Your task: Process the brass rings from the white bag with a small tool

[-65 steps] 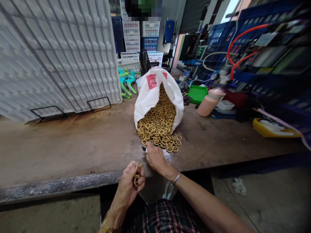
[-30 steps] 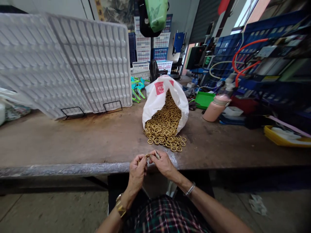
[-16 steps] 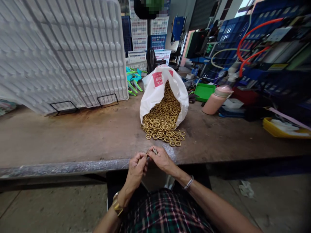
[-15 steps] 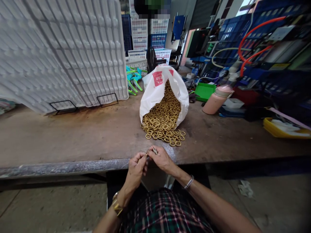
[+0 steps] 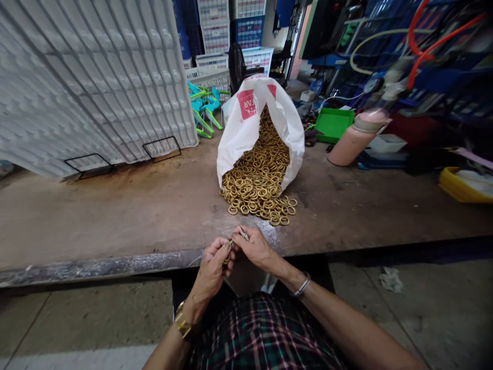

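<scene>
Just past the table's front edge, my left hand [image 5: 216, 261] is closed around a brass ring [image 5: 226, 261], which shows between its fingers. My right hand [image 5: 254, 247] meets it at the fingertips, closed on a small metal tool [image 5: 244, 234] whose kind I cannot make out; its tip is hidden by the fingers. Beyond both hands, a heap of brass rings [image 5: 256, 177] spills from the mouth of a white plastic bag [image 5: 241, 139] with red print. Several loose rings lie at the front of the heap, a short way from my fingers.
Ribbed white trays [image 5: 127, 72] lean upright at the left, behind black wire stands [image 5: 162, 149]. Teal and green clips [image 5: 206, 110] lie left of the bag. On the right are a green tray [image 5: 334, 125], a pink bottle [image 5: 356, 139] and a yellow tray [image 5: 458, 187]. Crates [image 5: 248, 32] stack behind.
The view has tipped downward and come a little closer to the table. My hands stay together at the edge; the ring in my left hand now shows more clearly.
</scene>
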Available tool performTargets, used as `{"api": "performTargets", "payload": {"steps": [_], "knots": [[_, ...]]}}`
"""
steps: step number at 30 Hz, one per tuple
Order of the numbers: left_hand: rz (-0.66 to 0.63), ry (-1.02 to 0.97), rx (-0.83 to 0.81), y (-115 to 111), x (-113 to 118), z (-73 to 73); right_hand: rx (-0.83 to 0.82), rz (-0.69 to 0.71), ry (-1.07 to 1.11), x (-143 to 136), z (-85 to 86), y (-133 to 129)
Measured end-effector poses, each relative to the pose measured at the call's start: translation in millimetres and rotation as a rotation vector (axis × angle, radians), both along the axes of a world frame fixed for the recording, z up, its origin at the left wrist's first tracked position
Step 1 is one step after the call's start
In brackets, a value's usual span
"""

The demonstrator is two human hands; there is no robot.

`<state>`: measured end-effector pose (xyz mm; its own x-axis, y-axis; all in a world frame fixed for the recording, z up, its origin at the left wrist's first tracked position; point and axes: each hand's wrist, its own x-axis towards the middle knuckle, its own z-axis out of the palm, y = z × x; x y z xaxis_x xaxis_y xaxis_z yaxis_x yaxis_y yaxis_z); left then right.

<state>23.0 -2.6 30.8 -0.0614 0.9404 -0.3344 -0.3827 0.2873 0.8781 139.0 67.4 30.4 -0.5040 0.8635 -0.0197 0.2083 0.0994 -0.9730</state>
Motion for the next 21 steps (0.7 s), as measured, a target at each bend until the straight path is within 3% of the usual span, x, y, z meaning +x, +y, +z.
{"api": "performTargets", "payload": {"steps": [5, 9, 15, 21], "knots": [[-0.022, -0.116, 0.003, 1.2, 0.5, 1.0, -0.018, -0.002, 0.002, 2.2, 2.3, 2.4], [-0.012, -0.173, 0.0, 3.1, 2.0, 2.3, 0.089, -0.033, -0.131, 6.2, 0.0, 3.2], [0.04, -0.086, 0.007, 3.4, 2.9, 0.8, 0.38, 0.131, -0.416, 11.4, -11.0, -2.5], [0.04, 0.041, 0.037, 3.2, 3.1, -2.2, 0.468, 0.212, -0.559, 12.3, -9.5, -4.7]]}}
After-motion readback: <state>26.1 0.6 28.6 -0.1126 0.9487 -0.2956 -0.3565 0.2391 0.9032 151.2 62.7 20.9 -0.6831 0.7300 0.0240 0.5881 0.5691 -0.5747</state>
